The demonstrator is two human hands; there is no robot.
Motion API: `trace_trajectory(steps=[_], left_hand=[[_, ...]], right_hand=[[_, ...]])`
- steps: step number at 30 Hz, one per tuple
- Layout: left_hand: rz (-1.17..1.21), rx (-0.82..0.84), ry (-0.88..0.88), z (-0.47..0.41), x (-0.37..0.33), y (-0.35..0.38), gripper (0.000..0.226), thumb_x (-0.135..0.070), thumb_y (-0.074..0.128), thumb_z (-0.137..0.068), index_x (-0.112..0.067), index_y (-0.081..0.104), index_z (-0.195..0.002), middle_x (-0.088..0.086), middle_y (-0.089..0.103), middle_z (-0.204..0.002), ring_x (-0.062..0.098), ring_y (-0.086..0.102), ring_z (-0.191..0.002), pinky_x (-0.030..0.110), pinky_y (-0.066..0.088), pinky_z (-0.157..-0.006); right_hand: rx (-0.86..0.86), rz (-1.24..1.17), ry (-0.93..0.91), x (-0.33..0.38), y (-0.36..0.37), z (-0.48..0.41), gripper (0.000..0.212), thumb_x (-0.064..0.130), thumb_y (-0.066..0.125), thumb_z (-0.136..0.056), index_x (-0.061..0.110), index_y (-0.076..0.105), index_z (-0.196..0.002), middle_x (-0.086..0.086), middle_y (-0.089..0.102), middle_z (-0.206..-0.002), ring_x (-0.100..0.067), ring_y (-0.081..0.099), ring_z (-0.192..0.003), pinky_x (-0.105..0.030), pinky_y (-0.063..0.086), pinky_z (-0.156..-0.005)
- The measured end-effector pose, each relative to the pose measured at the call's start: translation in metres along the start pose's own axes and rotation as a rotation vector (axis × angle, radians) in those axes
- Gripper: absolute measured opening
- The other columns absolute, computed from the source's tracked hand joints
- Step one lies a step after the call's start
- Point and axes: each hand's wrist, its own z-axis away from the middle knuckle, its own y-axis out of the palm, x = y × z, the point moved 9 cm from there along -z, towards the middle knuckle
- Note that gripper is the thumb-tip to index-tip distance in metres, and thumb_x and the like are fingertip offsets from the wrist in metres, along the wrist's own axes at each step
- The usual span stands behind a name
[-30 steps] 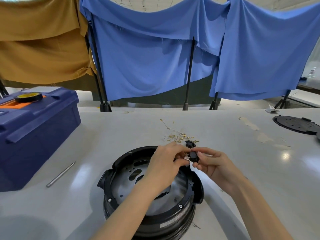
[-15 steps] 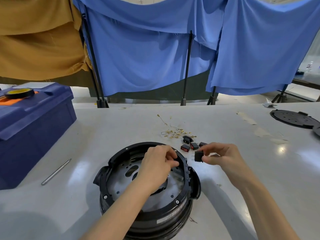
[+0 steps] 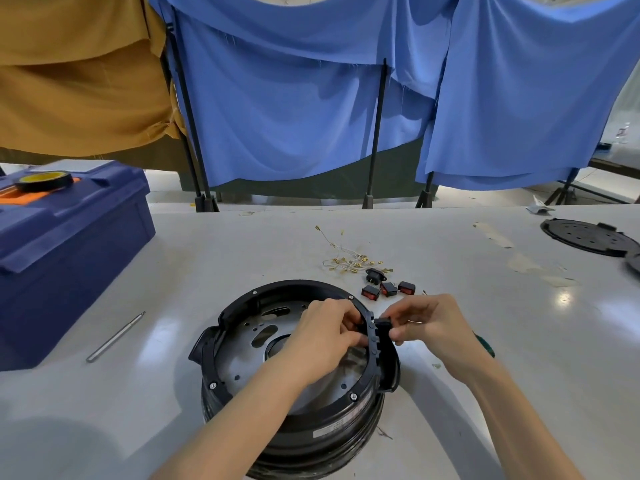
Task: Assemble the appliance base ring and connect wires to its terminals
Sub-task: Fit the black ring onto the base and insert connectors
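— Two hands are working at the base ring (image 3: 242, 327). Is any writing showing on it?
— One white label (image 3: 337, 429) is showing on its dark side wall, facing the near edge, but the print is coming out too small to read.
— What are the hands doing?
— The left hand (image 3: 325, 337) is curling its fingers over the ring's right rim from inside and gripping it. The right hand (image 3: 433, 327) is pinching a small black part (image 3: 382, 325) and holding it against the outside of that same rim.
— Where is the ring sitting?
— It is sitting on the pale table (image 3: 519, 358), near the front edge.
— And what is lying around it?
— Three red-faced switches (image 3: 370, 292) and a black socket (image 3: 375, 274) are lying just beyond the right hand, with a tangle of wires (image 3: 349, 261) behind them. A metal rod (image 3: 116, 337) is lying between the ring and a blue toolbox (image 3: 69, 254), which is carrying a tape roll (image 3: 44, 180). A black perforated disc (image 3: 588, 237) is sitting well apart, at the far right edge.
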Motion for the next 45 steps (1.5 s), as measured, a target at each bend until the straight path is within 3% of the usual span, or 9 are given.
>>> trace_trajectory(steps=[17,26,33,38,45], left_hand=[[0.052,-0.021,0.000,0.000,0.000,0.000,0.013,-0.022,0.071,-0.085,-0.019,0.071,-0.097,-0.006,0.066,-0.082,0.007,0.061,-0.075,0.027,0.055,-0.075],[0.017,-0.023,0.004,0.001,-0.002,-0.001,0.015,-0.023,0.070,-0.086,-0.018,0.070,-0.099,-0.003,0.069,-0.089,0.008,0.061,-0.080,0.025,0.051,-0.073],[0.039,-0.054,-0.021,0.001,0.001,0.000,0.009,-0.023,0.070,-0.085,-0.022,0.070,-0.094,-0.004,0.068,-0.090,0.009,0.060,-0.085,0.022,0.047,-0.071],[0.036,-0.074,-0.030,0.002,0.002,0.001,0.008,-0.021,0.070,-0.085,-0.023,0.070,-0.093,-0.005,0.068,-0.091,0.011,0.060,-0.089,0.029,0.051,-0.078],[0.031,-0.078,-0.048,0.001,0.002,0.002,0.013,-0.019,0.069,-0.086,-0.020,0.070,-0.099,-0.003,0.067,-0.095,0.013,0.060,-0.091,0.037,0.053,-0.081]], right_hand=[[-0.038,0.023,0.002,-0.002,0.005,-0.001,0.036,-0.022,0.072,-0.063,0.014,0.075,-0.063,-0.013,0.069,-0.063,-0.018,0.065,-0.056,-0.023,0.054,-0.056],[-0.041,-0.009,0.008,-0.005,0.003,0.000,0.018,-0.014,0.075,-0.069,0.004,0.073,-0.066,-0.014,0.069,-0.063,-0.021,0.065,-0.056,-0.021,0.052,-0.058],[-0.107,0.019,0.034,-0.012,0.006,-0.003,0.029,-0.015,0.073,-0.070,0.012,0.070,-0.060,-0.008,0.067,-0.060,-0.015,0.058,-0.053,-0.021,0.047,-0.052],[-0.131,0.067,0.025,-0.011,0.005,-0.005,0.022,-0.013,0.075,-0.068,0.009,0.072,-0.067,0.001,0.070,-0.065,-0.009,0.063,-0.060,-0.017,0.051,-0.060],[-0.077,0.024,0.093,-0.018,0.011,-0.009,0.021,-0.014,0.073,-0.071,0.007,0.075,-0.069,-0.014,0.072,-0.076,-0.020,0.070,-0.071,-0.023,0.056,-0.067]])
